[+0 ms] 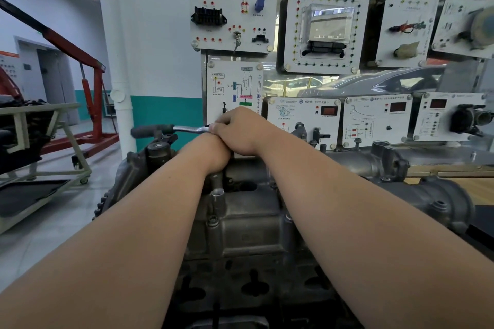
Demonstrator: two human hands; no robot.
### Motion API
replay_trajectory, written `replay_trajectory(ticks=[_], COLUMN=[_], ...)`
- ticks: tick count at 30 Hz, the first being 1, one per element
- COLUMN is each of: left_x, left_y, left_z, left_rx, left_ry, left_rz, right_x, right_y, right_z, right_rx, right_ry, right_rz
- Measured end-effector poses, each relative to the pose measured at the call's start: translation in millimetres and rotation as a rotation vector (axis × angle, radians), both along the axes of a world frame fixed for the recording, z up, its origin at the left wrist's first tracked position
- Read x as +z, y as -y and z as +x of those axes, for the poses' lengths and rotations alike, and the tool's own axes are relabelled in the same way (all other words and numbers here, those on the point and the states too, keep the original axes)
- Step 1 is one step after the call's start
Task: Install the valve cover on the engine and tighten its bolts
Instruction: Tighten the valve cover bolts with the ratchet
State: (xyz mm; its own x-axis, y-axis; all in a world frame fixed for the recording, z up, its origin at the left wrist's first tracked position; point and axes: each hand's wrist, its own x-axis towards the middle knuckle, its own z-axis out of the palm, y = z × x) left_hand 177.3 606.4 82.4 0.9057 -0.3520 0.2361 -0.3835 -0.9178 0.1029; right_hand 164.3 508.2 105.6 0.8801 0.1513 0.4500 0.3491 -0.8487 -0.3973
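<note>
A grey cast-metal valve cover [248, 224] lies on top of the engine [433, 195] below me. A ratchet wrench [163, 130] with a black grip and chrome shank sticks out to the left at the cover's far end. My right hand [240, 131] covers the ratchet's head, fingers curled over it. Under it, my left hand [211, 153] is bent downward with its fingers hidden behind the wrist; what it holds cannot be seen. A bolt head [213, 220] shows on the cover's near left edge.
White training panels [326, 27] with sockets and sensors stand right behind the engine. A white pipe [117, 61] runs down the wall on the left. A red engine hoist [88, 88] and a wheeled metal stand [40, 157] occupy the floor at left.
</note>
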Motion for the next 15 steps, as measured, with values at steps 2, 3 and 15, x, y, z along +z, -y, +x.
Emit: replay_trajectory(ticks=[2, 3, 15], left_x=[-1.4, -2.1, -5.5], left_y=[-0.9, -0.7, 1.6], left_z=[2.5, 2.7, 12.1], left_rx=[-0.015, -0.014, 0.04], left_ry=[0.002, 0.0, 0.046], left_rz=[-0.001, 0.006, 0.119], right_x=[-0.4, -0.3, 9.3], right_y=[-0.1, -0.6, 5.8], right_z=[-1.3, -0.8, 5.8], right_rx=[0.017, 0.02, 0.144], right_ry=[-0.013, -0.016, -0.137], right_rz=[0.01, 0.001, 0.037])
